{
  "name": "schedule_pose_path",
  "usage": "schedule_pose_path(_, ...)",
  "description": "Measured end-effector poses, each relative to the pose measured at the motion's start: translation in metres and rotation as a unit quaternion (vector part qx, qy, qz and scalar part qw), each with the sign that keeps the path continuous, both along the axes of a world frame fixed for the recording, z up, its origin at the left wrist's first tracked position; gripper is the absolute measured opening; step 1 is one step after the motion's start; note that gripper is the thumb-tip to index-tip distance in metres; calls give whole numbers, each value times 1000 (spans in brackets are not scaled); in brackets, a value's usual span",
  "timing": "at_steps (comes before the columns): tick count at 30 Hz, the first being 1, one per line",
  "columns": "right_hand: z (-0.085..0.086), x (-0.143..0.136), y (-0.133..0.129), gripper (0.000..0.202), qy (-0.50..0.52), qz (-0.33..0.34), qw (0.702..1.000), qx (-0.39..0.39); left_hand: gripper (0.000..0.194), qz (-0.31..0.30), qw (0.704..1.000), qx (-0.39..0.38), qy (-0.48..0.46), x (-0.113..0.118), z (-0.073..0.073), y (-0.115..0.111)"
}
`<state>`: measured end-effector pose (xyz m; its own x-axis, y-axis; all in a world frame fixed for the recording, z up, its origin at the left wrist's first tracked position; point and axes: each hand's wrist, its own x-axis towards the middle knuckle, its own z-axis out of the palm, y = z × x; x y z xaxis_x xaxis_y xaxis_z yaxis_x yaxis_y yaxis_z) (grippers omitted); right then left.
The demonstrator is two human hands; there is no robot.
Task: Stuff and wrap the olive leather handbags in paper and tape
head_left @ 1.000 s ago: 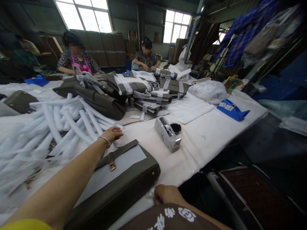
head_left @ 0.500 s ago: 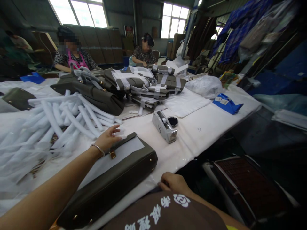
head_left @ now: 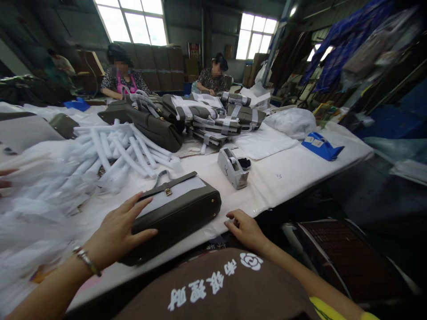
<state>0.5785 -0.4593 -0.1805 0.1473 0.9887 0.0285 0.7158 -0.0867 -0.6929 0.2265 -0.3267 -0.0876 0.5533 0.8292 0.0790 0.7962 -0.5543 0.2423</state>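
A dark olive handbag (head_left: 187,206) lies on the white-covered table before me, with white sheet material under its strap and a gold buckle (head_left: 167,192). Over the bag's left end is my left hand (head_left: 122,229), fingers spread and thumb apart; whether it presses on the bag I cannot tell. A wrapped handle (head_left: 162,177) loops up behind the strap. Just off the bag's right end, by the table edge, my right hand (head_left: 245,227) is loosely curled, with a gap between thumb and forefinger and nothing visible in it.
White foam tubes (head_left: 125,153) and plastic film lie left. Behind are several stacked olive bags (head_left: 213,115). A grey tape dispenser (head_left: 232,168) and a blue dispenser (head_left: 322,146) stand right. Another person's fingers (head_left: 5,180) show at the left edge; two people sit across the table.
My left hand has drawn back from the strap to the bag's left end, uncovering the handle. My right hand's fingers have loosened a little. The camera view has shifted; another person's fingers have appeared at left.
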Motion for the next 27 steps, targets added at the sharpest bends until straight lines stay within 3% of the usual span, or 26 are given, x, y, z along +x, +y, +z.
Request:
schedule_pose_path(4,3,2,26,40,106,-14,994,16,79,105,991,60,-62,-36,-31,-40)
schedule_pose_path(7,5,5,45,46,207,25,977,-47,79,127,984,106,-70,-28,-40,-58)
schedule_pose_path(11,3,9,60,35,314,82,931,-164,68,63,976,205,-24,20,-28,-61)
schedule_pose_path(15,-2,15,65,33,359,72,909,-198,63,-61,971,232,-7,86,-15,-52)
schedule_pose_path(17,-6,19,67,32,366,72,905,-203,60,-94,969,230,8,118,-14,-47)
schedule_pose_path(22,-15,29,72,35,383,90,894,-216,50,-72,962,259,50,169,-23,-37)
schedule_pose_path(27,-17,41,79,40,394,121,873,-258,47,-49,956,286,47,179,-33,-30)
